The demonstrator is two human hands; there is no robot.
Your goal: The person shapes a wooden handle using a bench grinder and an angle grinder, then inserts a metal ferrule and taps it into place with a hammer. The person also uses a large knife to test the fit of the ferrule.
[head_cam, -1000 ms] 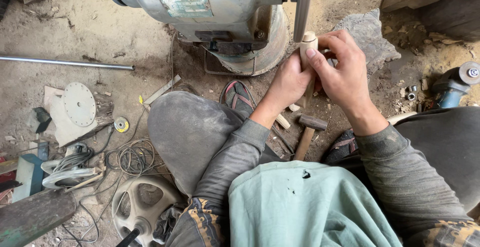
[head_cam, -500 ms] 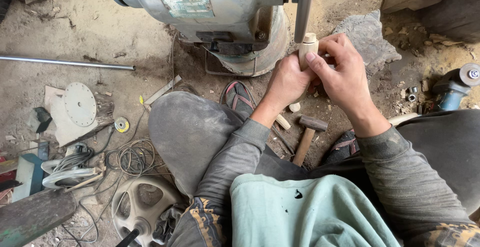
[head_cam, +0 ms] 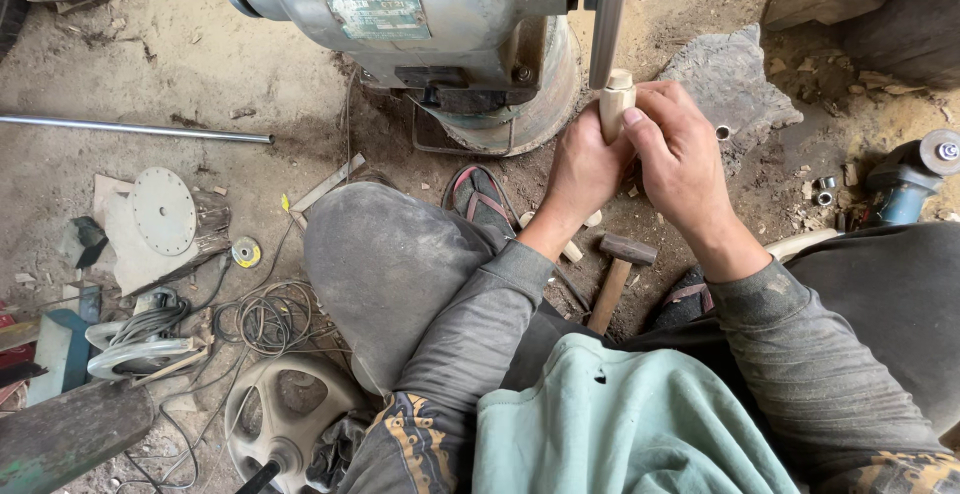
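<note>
We look down on a big grey metal motor housing (head_cam: pixel 420 24) at the top of the view, with a pale greenish rectangular label plate (head_cam: pixel 378 15) riveted on its upper face; the plate's print is worn and we leave it unread. At the housing's right end a thin grey grinding disc (head_cam: pixel 607 19) hangs edge-on.

Both of our hands meet just under that disc. The left hand (head_cam: pixel 580 169) is wrapped closed around the lower part of a short pale wooden peg (head_cam: pixel 614 104), and the right hand (head_cam: pixel 680 159) is closed over it from the right, thumb and fingers pressing on its side. The peg stands nearly upright, light tan and smooth, its rounded top touching or just beside the disc's lower edge; we cannot tell which.

Below the hands, between our grey-trousered knees, lies a wooden-handled hammer with a dark iron head (head_cam: pixel 618 274), and a few pale wood offcuts (head_cam: pixel 572 250) lie near it on the dirt. A flat grey stone slab (head_cam: pixel 730 84) sits just right of the hands, and a blue angle grinder (head_cam: pixel 912 182) lies at the far right. To the left lie a long steel rod (head_cam: pixel 135 129), a round perforated metal plate (head_cam: pixel 165 211) and a coil of thin wire (head_cam: pixel 262 319).
</note>
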